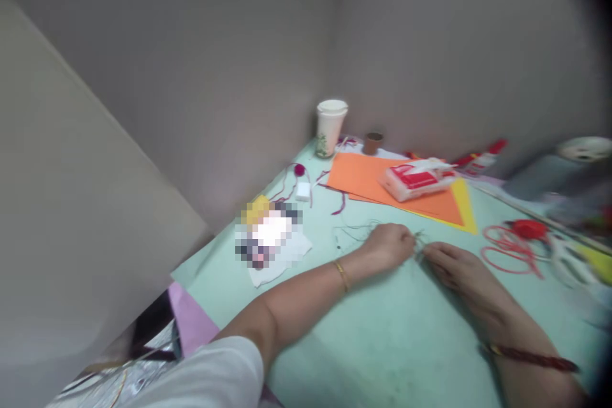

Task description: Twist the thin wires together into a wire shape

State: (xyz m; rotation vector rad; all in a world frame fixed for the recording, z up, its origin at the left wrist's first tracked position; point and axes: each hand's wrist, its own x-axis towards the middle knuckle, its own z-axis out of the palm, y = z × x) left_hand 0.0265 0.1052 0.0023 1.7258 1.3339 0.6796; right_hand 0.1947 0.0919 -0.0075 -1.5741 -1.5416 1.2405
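Over the pale green tabletop point(382, 331), my left hand point(389, 245) is closed, its fingertips pinched on a thin dark green thread point(418, 239). Loose strands point(356, 227) of similar dark thread trail across the table behind that hand. Close by on the right, my right hand point(452, 261) has its thumb and fingers pressed together at the same small bunch of thread. Blur hides how the strands run between the two hands.
Orange paper sheets point(358, 172) with a tissue pack point(421, 178) lie beyond my hands. At the back stand a white cup point(331, 127) and a small brown pot point(373, 143). Red cord point(509, 252) and scissors point(568, 261) are at right. A pixelated patch covers something at left.
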